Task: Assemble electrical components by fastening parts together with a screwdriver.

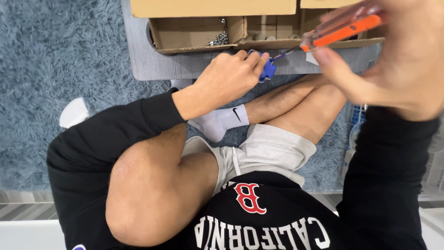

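Observation:
My left hand (230, 76) pinches a small blue plastic part (267, 68) above my crossed legs. My right hand (393, 60), close to the camera and blurred, grips a screwdriver with an orange and clear handle (347, 31). The screwdriver's metal shaft (286, 53) points left, and its tip meets the blue part. Both sleeves are black.
An open cardboard box (199, 34) with metal screws (219, 38) in one compartment stands on a grey board (185, 65) ahead. Blue shaggy rug (60, 60) lies all around. A white object (74, 112) rests on the rug at left. A clear container (354, 134) sits at right.

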